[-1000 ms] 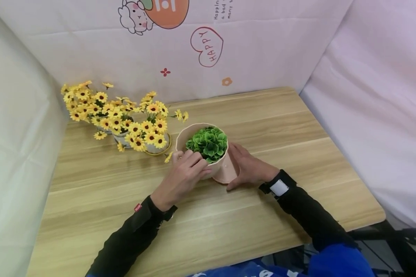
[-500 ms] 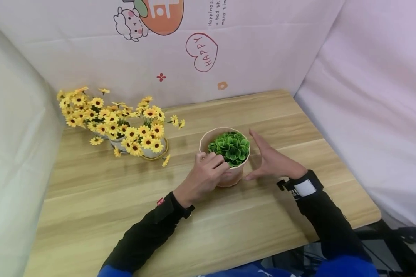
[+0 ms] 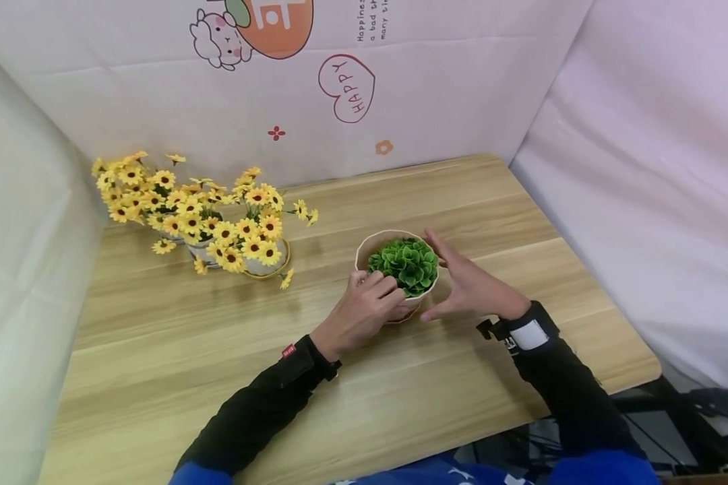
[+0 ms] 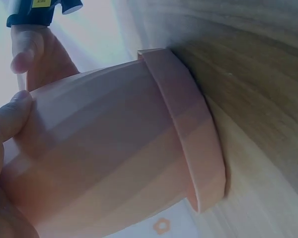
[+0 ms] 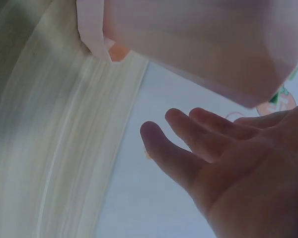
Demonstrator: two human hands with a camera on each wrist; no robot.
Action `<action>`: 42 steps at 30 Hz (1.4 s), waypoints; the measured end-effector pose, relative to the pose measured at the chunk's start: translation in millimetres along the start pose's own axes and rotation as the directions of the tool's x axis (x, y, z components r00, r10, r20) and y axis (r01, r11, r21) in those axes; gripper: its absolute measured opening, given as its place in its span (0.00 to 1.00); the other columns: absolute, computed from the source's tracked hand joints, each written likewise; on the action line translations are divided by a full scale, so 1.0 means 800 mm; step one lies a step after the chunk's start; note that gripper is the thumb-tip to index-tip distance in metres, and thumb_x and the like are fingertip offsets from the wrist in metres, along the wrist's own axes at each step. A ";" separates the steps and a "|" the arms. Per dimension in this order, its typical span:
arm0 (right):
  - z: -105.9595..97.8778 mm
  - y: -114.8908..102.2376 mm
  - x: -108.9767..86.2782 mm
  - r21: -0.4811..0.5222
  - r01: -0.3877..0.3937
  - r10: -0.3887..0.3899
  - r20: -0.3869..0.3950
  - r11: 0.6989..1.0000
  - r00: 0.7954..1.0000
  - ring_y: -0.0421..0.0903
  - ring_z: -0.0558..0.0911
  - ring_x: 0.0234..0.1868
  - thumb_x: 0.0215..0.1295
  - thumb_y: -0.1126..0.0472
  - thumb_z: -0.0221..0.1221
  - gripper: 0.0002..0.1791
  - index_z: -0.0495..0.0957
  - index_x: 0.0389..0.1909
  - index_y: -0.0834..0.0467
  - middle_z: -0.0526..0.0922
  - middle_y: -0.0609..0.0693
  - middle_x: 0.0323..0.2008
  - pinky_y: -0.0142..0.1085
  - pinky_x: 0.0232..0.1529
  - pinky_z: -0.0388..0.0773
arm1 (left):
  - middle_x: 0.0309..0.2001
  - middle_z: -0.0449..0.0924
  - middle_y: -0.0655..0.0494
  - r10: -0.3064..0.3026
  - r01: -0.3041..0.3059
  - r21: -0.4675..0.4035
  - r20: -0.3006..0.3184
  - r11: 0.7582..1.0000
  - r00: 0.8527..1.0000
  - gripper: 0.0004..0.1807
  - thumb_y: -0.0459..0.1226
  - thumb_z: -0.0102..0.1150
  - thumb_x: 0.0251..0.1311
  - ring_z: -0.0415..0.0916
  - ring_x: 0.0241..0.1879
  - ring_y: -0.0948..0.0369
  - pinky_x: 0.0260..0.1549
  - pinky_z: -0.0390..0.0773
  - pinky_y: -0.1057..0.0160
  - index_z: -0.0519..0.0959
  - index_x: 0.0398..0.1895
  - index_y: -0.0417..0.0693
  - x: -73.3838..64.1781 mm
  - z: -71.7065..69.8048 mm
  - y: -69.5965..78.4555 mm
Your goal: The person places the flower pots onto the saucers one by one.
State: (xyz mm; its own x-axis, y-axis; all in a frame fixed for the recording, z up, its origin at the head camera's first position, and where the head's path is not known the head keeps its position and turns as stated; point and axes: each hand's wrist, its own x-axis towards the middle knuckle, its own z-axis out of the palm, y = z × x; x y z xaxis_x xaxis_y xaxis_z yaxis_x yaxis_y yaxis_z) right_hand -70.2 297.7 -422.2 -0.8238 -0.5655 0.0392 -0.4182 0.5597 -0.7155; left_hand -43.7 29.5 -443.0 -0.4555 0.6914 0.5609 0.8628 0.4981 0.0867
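Note:
A pale pink flowerpot with a leafy green artificial plant in it stands near the middle of the table. My left hand holds its near-left rim, with fingers curled over the edge. In the left wrist view, the thumb presses against the outer wall. The pot's wide pink saucer lies under it on the wood. To the right of the pot is my right hand, fingers extended and thumb spread. The right wrist view shows a gap between its fingers and the pot wall.
Several small pots of yellow artificial daisies stand at the back left. The wooden table meets a printed white cloth at the back, with white cloth at both sides. Dark equipment sits below its right front edge.
The pot has moved right with my left hand on its rim and looks more upright. My right hand has let go of its lower part, moved right, then come slightly nearer. The camera view has shifted slightly.

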 end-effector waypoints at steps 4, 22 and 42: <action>0.005 -0.004 0.004 -0.043 -0.018 0.018 0.002 0.999 1.000 0.68 0.52 0.84 0.42 0.45 0.86 0.86 0.29 0.86 0.59 0.39 0.66 0.85 0.65 0.78 0.63 | 0.39 0.78 0.62 0.000 0.000 -0.005 -0.003 1.000 1.000 0.08 0.46 0.69 0.66 0.73 0.41 0.60 0.48 0.71 0.52 0.81 0.37 0.55 -0.003 0.003 0.000; 0.024 -0.007 0.010 0.040 -0.014 0.017 -0.090 0.999 0.996 0.63 0.63 0.81 0.36 0.48 0.88 0.87 0.31 0.86 0.52 0.54 0.62 0.83 0.61 0.81 0.60 | 0.80 0.56 0.37 -0.494 0.493 -0.284 0.073 0.822 0.866 0.75 0.61 0.84 0.44 0.60 0.76 0.45 0.77 0.68 0.44 0.45 0.85 0.38 -0.007 -0.016 -0.005; 0.046 -0.010 0.020 0.073 -0.001 0.013 -0.159 0.997 0.987 0.61 0.68 0.78 0.41 0.51 0.87 0.79 0.39 0.84 0.54 0.62 0.60 0.80 0.62 0.78 0.66 | 0.85 0.40 0.36 -0.616 0.675 -0.414 0.287 0.611 0.733 0.74 0.52 0.81 0.53 0.42 0.85 0.43 0.83 0.53 0.41 0.34 0.86 0.37 -0.008 -0.016 0.001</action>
State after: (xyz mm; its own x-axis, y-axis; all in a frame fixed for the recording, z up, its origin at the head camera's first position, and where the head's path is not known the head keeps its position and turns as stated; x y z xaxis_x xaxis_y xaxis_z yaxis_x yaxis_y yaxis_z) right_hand -65.9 261.9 -441.0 -0.8795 -0.4547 0.1404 -0.3883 0.5149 -0.7642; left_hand -37.3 19.2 -436.0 -0.9287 0.3505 0.1212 0.3101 0.5544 0.7723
